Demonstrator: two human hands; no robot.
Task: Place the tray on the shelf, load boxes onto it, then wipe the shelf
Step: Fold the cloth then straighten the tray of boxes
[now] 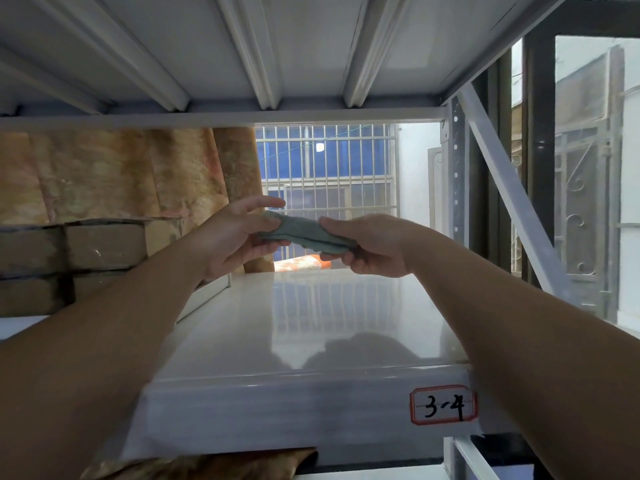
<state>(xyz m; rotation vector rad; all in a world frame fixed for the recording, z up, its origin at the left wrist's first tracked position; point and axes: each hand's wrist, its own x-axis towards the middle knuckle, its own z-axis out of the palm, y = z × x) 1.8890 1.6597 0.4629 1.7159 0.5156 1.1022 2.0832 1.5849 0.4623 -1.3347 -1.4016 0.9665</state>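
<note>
A folded grey-green cloth (304, 233) hangs in the air above the back of the white glossy shelf (311, 327). My left hand (239, 237) grips its left end with thumb below and fingers above. My right hand (367, 245) pinches its right end. Brown cardboard boxes (104, 244) are stacked at the left on a white tray (204, 296), whose right rim shows beside my left forearm.
The underside of the upper shelf (277, 53) with its ribs is close overhead. A white upright post (457, 174) and diagonal brace stand at the right. A patterned curtain (138, 171) and a barred window (329, 168) lie behind. A label reading 3-4 (444, 405) marks the front edge.
</note>
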